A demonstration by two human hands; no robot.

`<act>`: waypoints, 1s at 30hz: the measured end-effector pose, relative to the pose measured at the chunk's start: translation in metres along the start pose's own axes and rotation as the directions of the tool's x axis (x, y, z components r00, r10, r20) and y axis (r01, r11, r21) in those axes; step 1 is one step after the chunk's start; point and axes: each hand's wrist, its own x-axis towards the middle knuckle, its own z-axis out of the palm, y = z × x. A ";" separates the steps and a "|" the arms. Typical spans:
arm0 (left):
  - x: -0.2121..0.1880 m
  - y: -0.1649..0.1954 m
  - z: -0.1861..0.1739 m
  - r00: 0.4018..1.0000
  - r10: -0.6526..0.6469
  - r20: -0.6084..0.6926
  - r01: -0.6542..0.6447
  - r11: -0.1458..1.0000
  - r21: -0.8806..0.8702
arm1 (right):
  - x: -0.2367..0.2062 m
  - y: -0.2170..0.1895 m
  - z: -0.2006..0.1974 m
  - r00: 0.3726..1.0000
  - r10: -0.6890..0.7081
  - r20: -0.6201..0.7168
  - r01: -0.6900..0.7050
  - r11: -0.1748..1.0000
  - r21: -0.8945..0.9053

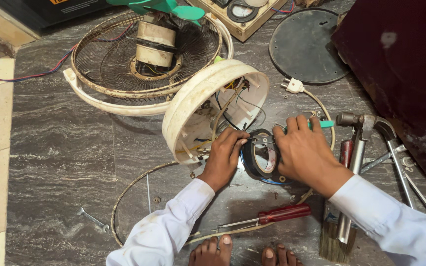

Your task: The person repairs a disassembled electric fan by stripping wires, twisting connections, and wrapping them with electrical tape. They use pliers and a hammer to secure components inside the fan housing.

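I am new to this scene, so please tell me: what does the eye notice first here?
In the centre, the left hand and right hand meet over a roll of black tape beside an open cream fan base full of wires. Behind it lies a wire fan guard; a red-handled screwdriver lies near the feet.

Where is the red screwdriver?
In the head view, the red screwdriver lies on the floor low in the middle, between the sleeves, just above the toes and left of the brush.
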 end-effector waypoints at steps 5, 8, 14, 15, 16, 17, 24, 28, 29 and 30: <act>0.001 0.001 -0.003 1.000 0.028 0.012 -0.028 1.000 0.006 | 0.001 0.001 0.002 0.998 0.035 0.052 -0.040 0.993 0.108; 0.003 0.001 -0.004 0.999 0.026 0.018 -0.026 1.000 -0.007 | -0.001 0.001 0.002 0.998 0.040 0.055 -0.045 0.995 0.089; 0.003 0.003 -0.006 0.999 0.019 0.035 -0.019 1.000 -0.018 | 0.003 -0.001 0.001 1.000 0.006 -0.020 -0.004 0.998 0.064; 0.003 0.004 -0.006 0.999 0.013 0.043 -0.012 1.000 -0.018 | 0.004 0.000 0.000 1.000 -0.004 -0.027 0.006 0.999 0.052; 0.002 0.004 -0.007 0.999 0.006 0.050 -0.005 1.000 -0.019 | 0.004 0.000 -0.001 1.000 -0.022 -0.020 0.023 0.999 0.042; 0.002 0.004 -0.007 0.999 0.012 0.049 -0.011 1.000 -0.023 | 0.005 0.001 -0.001 0.999 -0.042 -0.010 0.042 0.999 0.033; 0.001 0.003 -0.008 0.999 0.005 0.043 -0.004 0.999 -0.042 | 0.007 0.006 -0.013 0.989 -0.138 -0.060 0.136 0.990 -0.045; 0.000 0.002 -0.007 0.999 -0.003 0.037 0.005 0.999 -0.045 | 0.008 0.007 -0.014 0.986 -0.155 -0.060 0.153 0.987 -0.041; -0.001 0.002 -0.007 0.999 0.001 0.033 0.001 0.999 -0.039 | 0.008 0.008 -0.014 0.986 -0.159 -0.058 0.157 0.987 -0.048; -0.001 0.002 -0.007 1.000 0.005 0.028 -0.004 0.999 -0.033 | 0.009 0.008 -0.013 0.985 -0.163 -0.057 0.160 0.986 -0.054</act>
